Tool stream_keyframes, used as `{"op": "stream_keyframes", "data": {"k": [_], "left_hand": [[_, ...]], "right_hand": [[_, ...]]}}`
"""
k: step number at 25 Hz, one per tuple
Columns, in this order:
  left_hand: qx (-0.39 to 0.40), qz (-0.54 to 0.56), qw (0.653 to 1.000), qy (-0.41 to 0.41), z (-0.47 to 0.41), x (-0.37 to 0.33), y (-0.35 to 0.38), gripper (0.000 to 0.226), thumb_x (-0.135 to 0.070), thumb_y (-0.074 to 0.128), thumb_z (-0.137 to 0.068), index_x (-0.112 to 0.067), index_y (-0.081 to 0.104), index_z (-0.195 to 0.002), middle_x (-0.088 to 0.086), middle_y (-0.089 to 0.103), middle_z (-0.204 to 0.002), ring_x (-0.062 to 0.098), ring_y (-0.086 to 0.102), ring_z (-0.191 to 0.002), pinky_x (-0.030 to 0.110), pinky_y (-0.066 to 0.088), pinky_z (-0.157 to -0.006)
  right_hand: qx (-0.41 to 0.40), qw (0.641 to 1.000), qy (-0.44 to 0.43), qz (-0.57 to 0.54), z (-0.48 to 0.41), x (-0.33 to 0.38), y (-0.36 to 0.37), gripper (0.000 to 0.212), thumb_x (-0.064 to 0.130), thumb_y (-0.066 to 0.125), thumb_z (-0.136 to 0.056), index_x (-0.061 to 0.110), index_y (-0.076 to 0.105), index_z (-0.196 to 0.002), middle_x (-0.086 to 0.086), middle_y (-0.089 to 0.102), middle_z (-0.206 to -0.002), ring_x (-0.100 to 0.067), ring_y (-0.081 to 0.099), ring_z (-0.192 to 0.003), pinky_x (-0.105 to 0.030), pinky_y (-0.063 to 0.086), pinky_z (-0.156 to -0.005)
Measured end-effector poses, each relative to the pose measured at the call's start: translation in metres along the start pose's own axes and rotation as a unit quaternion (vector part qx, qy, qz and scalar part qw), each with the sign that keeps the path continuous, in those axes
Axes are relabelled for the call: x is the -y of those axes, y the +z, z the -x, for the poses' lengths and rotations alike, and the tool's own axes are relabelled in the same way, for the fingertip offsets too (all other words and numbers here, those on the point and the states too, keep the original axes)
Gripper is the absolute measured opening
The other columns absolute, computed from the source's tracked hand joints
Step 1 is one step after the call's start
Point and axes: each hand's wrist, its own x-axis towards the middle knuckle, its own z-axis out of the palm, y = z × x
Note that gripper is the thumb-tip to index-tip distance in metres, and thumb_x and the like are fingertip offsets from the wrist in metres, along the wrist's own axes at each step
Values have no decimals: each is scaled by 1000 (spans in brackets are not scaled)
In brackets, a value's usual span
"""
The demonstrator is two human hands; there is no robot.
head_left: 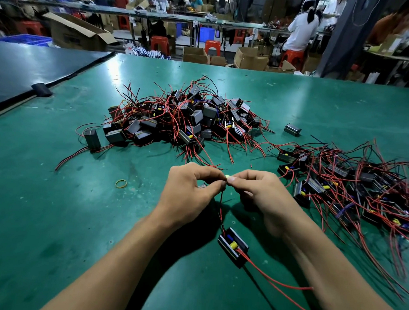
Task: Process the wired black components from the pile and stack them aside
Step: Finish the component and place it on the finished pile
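A black box component (233, 247) with yellow and blue parts inside lies on the green table (54, 206) between my forearms, two red wires trailing to the right. Its other red and black wires (221, 204) rise to my fingertips. My left hand (189, 194) and my right hand (258, 193) meet above it, both pinching the wire ends, with a small yellow bit showing between the fingertips. A big pile of wired black components (177, 120) sits in the middle of the table. A second spread of components (346, 186) lies at the right.
A yellow rubber band (121, 183) lies left of my left hand. One lone black box (292, 129) sits right of the pile, another (92, 138) stands at its left. A dark mat (25, 69) covers the table's far left. People work at benches behind.
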Motion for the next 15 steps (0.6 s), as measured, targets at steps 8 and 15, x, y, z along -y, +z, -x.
{"op": "stream_keyframes", "data": {"k": [8,15], "left_hand": [[11,35,996,-82,-6,13,-8,11,-26,69,-89,-22,78,-95,-10,75,-86,3,68,-83,29,55,-79],[80,-3,991,-109,-7,18,-14,10,-23,69,-89,-23,77,-95,-10,75,-82,-4,66,-74,10,49,-69]], "right_hand": [[46,999,-11,-13,1,2,-11,27,35,74,-84,8,77,-86,0,66,-72,-9,40,-46,-16,32,-45],[-7,999,7,53,-1,-1,-20,9,14,68,-94,7,67,-98,-6,76,-86,-11,54,-53,-19,43,-48]]}}
